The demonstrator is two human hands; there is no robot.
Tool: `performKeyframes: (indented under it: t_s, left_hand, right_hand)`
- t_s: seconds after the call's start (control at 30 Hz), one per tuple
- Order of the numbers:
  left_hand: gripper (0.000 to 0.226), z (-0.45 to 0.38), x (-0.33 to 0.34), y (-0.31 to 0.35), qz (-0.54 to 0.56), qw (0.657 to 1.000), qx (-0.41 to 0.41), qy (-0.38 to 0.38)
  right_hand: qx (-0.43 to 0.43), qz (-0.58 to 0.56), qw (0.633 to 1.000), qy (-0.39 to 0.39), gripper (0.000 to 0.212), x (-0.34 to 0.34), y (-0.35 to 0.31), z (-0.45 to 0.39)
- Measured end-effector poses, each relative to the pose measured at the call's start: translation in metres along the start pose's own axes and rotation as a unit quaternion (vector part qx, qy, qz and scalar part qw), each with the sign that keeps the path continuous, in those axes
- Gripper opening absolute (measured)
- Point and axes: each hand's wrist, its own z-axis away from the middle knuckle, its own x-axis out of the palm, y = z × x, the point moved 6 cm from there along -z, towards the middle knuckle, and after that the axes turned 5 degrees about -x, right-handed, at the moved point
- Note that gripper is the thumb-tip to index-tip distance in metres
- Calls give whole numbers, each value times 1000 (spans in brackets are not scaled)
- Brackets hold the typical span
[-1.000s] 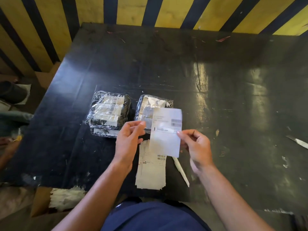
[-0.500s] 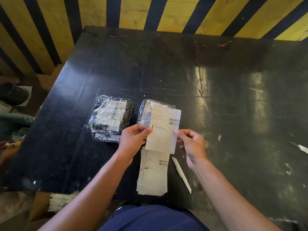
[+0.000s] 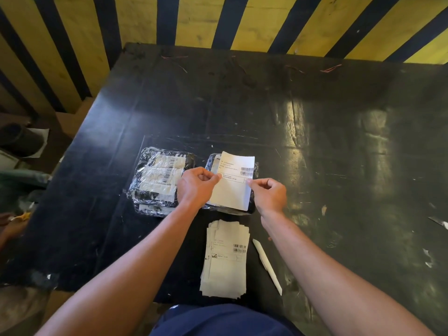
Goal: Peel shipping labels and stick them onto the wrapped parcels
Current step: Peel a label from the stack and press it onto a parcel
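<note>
A white shipping label [image 3: 232,187] with barcodes is held flat over the right wrapped parcel [image 3: 252,207], covering most of it. My left hand [image 3: 197,185] pinches the label's left edge and my right hand [image 3: 268,194] pinches its right edge. The left wrapped parcel [image 3: 160,178], in shiny black plastic, carries labels on top and lies just left of my left hand. A stack of several labels [image 3: 226,259] lies on the black table [image 3: 315,146] near its front edge, below my hands.
A thin white strip [image 3: 266,265] lies right of the label stack. A small blade-like piece [image 3: 440,221] sits at the table's far right. Yellow and black striped boards [image 3: 194,20] stand behind the table. Boxes and clutter [image 3: 21,146] lie left of it.
Both hands have carried the label away from me, from above the stack to over the right parcel, and lowered it closer to the parcel's top.
</note>
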Motion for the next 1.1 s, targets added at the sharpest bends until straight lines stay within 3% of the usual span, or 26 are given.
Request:
performKeyframes:
  t_s: [0.67, 0.8, 0.87, 0.97, 1.03, 1.1]
  left_hand:
    - [21, -15, 5, -1, -115, 992, 42, 40]
    - [30, -11, 6, 2, -155, 981, 97, 59]
    - [27, -3, 8, 7, -200, 951, 227, 59]
    - [43, 14, 21, -3, -273, 884, 379, 6]
    - [59, 19, 29, -20, -300, 873, 381, -51]
    - [66, 21, 34, -33, -321, 866, 374, -85]
  right_hand:
    - [-24, 72, 997, 17, 18, 13, 7, -14]
    - [-93, 133, 986, 45, 38, 9, -1, -10]
    - [-242, 204, 947, 46, 35, 4, -14, -1]
    - [-448, 316, 836, -37, 30, 13, -21, 27]
    - [-461, 376, 793, -136, 50, 26, -7, 35]
    - [-434, 422, 772, -193, 64, 36, 3, 35]
